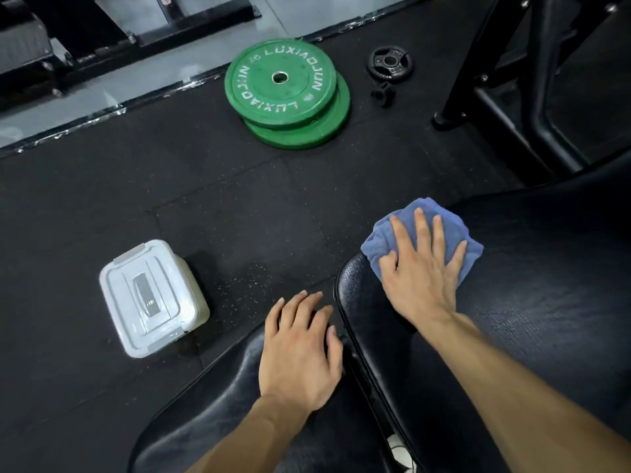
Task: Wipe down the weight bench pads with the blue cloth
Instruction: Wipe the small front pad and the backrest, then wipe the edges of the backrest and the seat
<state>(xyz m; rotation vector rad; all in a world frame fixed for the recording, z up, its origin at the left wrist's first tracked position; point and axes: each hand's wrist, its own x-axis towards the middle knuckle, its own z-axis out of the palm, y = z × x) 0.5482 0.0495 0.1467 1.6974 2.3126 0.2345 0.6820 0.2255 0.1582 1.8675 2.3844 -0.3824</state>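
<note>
- R hand lies palm-down w/ fingers straight and spread, pressing the blue cloth flat; no curl round it.
- Cloth is bunched under the R palm and fingers, sticking out past the fingertips at the far side and past the thumb on the L; a bit also shows R of the little finger.
- Cloth sits on the larger bench pad, at its far-L corner, right by the pad's rounded edge; part of the cloth overhangs that edge toward the floor.
- L hand is flat too, fingers relaxed and slightly spread, holding nothing; it rests on the far end of the smaller bench pad, fingertips reaching its edge.
- The 2 pads are just beside each other, w/ a narrow gap between them; L hand is near that gap, R hand well beyond it.
- Both pads are black and shiny.
- On the black rubber floor: a white lidded plastic box L of the L hand, apart from the bench.
- Farther out, 2 green weight plates stacked, top 1 offset from the lower.
- R of those, 1 small black plate w/ a small black clip just beside it.
- Black metal frame stands at the upper R, behind the larger pad.
</note>
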